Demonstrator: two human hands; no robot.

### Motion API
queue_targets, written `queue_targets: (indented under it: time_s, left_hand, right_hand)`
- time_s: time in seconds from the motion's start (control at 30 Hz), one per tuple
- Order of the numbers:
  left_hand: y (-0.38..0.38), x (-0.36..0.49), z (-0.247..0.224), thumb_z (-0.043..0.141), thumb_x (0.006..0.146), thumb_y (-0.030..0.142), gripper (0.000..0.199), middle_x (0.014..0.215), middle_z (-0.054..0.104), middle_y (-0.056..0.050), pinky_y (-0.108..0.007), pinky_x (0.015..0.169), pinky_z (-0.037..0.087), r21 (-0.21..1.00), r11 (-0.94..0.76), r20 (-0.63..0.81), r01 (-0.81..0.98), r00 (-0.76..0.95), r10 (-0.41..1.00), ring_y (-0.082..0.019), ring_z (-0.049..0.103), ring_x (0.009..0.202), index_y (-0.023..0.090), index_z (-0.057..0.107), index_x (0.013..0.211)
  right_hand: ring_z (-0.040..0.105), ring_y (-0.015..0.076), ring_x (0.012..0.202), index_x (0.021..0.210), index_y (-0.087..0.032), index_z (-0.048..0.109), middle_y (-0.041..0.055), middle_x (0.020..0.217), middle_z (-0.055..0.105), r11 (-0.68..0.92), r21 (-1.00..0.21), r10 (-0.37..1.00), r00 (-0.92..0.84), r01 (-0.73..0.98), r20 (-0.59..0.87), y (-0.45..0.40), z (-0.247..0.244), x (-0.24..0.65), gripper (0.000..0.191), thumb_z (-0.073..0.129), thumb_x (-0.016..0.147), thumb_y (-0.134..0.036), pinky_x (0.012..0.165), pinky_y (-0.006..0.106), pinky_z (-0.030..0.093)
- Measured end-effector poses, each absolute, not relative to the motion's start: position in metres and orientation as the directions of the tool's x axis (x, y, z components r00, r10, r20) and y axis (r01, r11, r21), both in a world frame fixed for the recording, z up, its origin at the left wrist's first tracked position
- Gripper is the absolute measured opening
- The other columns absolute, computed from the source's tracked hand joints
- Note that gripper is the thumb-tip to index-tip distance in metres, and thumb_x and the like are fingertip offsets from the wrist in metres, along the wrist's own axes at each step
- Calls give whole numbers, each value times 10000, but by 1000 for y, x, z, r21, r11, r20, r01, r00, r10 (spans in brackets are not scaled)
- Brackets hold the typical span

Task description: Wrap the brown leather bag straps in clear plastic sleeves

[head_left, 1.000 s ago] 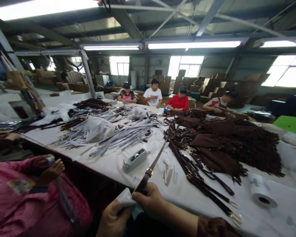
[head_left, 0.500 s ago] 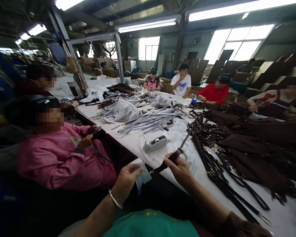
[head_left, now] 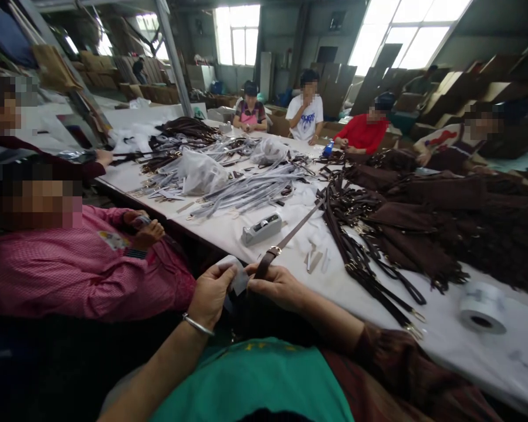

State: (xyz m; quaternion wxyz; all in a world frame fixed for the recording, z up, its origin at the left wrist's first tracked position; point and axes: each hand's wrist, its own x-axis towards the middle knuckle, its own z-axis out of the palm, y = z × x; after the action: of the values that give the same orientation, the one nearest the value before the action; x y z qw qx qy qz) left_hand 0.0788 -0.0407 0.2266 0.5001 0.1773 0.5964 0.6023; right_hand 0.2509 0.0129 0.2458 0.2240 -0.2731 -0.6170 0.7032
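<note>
My left hand, with a bangle at the wrist, pinches a small whitish sheet at the table's near edge. Close on its right, my right hand grips a brown leather strap below its gold buckle. The strap runs up and away across the table towards a heap of dark straps. The sheet and the fingers of my right hand nearly meet, and the strap's near end is hidden there. Just beyond my hands stands a grey tape dispenser.
Wrapped straps and a crumpled plastic bag lie mid-table. Brown fabric pieces are piled right, with a white roll nearer. A person in pink sits close on my left; others sit along the far side.
The view has swung right and down, bringing the white roll in. My hands have come closer together, the right one moving in with the strap beside the whitish sheet.
</note>
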Motion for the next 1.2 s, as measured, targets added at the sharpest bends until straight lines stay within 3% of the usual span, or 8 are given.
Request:
queue_targets:
  time_s: [0.1,0.2,0.37,0.57,0.67,0.83,1.0,1.2]
  left_hand:
    - [-43,84,222,849,636,301,312,597,644,28,-141,437,406,936,209,-322,-283,-450,833,-53,517,472,127,721,860]
    - [-48,84,221,837,662,322,325,686,673,-1,-152,460,436,888,258,-391,-381,-329,859,-63,544,509,132,715,895]
    - [-59,79,221,775,744,323,312,777,672,-48,-182,491,493,728,443,-527,-523,-13,850,-104,599,605,125,708,975]
    - [-61,82,221,793,721,243,218,685,629,-22,-140,441,442,732,459,-546,-503,-30,837,-72,555,542,100,718,868]
    - [-59,82,218,796,718,197,193,647,621,-21,-128,429,430,731,418,-560,-539,-124,819,-58,539,502,69,703,829]
    - [-54,72,209,732,782,164,128,609,568,18,-116,372,378,661,331,-608,-673,-223,762,-44,505,457,94,627,762]
    - [-47,64,202,615,886,155,118,614,521,39,-99,361,358,593,291,-659,-751,-245,711,-25,479,432,118,568,784]
    - [-44,68,203,565,936,225,161,630,509,40,-105,355,377,530,274,-685,-802,-215,696,-27,485,427,129,563,806]
  right_hand:
    - [525,114,622,846,-129,714,8,698,626,-109,-987,662,-732,122,-164,12,241,249,292,633,818,-408,589,222,412]
    - [511,114,590,741,-119,695,12,646,611,-87,-985,696,-698,150,-168,14,236,252,324,619,821,-424,542,214,393]
    - [451,91,560,690,-118,677,-21,601,560,-11,-985,713,-689,174,-130,17,235,258,336,657,796,-436,526,204,367]
    - [475,97,597,735,-114,692,-12,646,578,74,-979,709,-701,191,-83,13,231,258,360,626,834,-454,563,210,395]
    - [526,103,643,784,-119,698,3,707,615,38,-992,724,-688,123,-58,14,238,262,324,637,832,-433,601,214,422]
    - [551,119,488,841,-106,714,6,551,606,-176,-984,800,-583,3,-144,27,264,280,373,692,781,-474,498,240,421]
    - [626,154,517,856,-128,722,36,628,669,-180,-946,890,-454,-271,-39,34,285,287,295,711,784,-414,526,278,482]
    - [634,149,520,820,-137,720,16,632,661,-204,-852,937,-348,-482,-27,26,293,268,300,753,737,-423,529,288,537]
